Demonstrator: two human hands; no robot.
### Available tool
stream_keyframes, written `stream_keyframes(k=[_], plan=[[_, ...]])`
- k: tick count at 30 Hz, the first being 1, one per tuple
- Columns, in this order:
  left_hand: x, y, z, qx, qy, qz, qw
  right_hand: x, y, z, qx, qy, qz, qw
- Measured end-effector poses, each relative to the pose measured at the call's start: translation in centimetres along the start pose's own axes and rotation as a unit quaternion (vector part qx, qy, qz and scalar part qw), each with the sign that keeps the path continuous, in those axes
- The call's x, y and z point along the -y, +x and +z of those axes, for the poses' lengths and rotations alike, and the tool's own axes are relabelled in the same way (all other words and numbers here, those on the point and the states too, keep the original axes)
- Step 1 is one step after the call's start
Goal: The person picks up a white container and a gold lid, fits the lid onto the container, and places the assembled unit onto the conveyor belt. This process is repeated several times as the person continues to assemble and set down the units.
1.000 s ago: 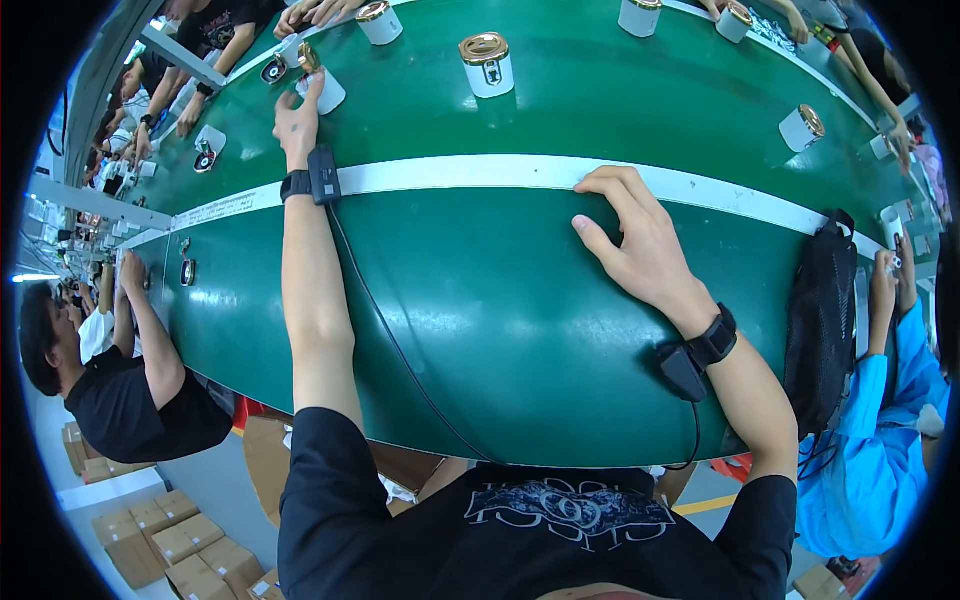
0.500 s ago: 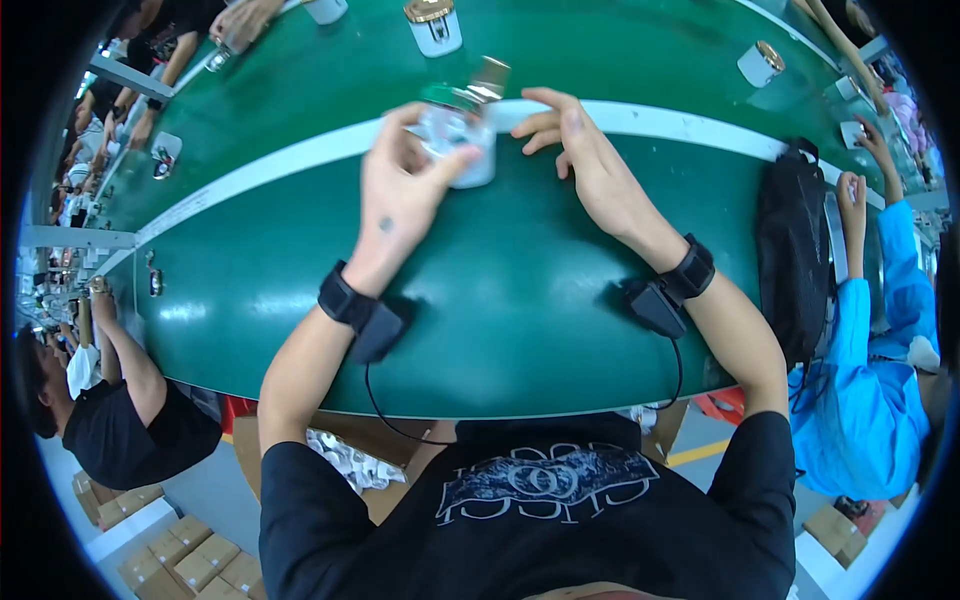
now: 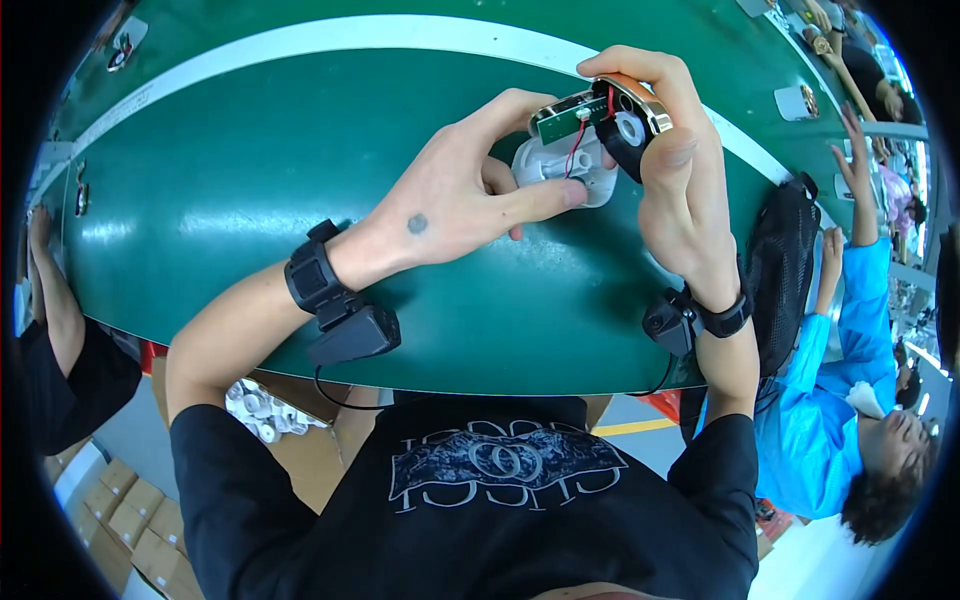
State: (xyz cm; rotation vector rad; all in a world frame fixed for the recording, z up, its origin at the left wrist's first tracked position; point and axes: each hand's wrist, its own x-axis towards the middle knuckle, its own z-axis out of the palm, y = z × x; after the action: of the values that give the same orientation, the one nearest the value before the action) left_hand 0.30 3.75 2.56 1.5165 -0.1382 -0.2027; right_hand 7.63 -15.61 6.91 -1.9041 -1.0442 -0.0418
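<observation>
My left hand [image 3: 445, 195] is closed round an open white plastic housing [image 3: 598, 188], thumb across its near edge. Hollow white fittings show inside it. Above its mouth, my right hand [image 3: 690, 190] grips a gold-rimmed lid [image 3: 652, 108] between thumb and fingers, tilted on edge. A black round part with a pale ring [image 3: 628, 135] sits on the lid's inner side. Thin red and dark wires [image 3: 575, 150] run from a green circuit board [image 3: 556, 125] down into the housing. The board stands at the housing's far edge, close to my left fingertips.
A black mesh bag [image 3: 785, 280] lies at the table's right edge, beside a person in blue [image 3: 810, 400]. Another person in black [image 3: 75, 380] is at left. A white strip [image 3: 400, 32] crosses the green table [image 3: 250, 190]. An open carton [image 3: 300, 455] of white parts stands below.
My right hand, earlier open beside the housing, has taken hold of the gold-rimmed lid. Both hands and the housing have moved right in view, and the board and wires now show.
</observation>
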Motion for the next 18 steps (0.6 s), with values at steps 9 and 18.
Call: stream_keyframes(k=[9,18], plan=[[1.1,0.5,0.0,-0.006,0.011,0.009,1.0,-0.1,0.4,-0.5,0.103,-0.045,0.011,0.994],[0.5,0.1,-0.2,0.014,-0.039,0.01,0.999,1.6,0.6,-2.3,0.143,0.013,0.116,0.983]])
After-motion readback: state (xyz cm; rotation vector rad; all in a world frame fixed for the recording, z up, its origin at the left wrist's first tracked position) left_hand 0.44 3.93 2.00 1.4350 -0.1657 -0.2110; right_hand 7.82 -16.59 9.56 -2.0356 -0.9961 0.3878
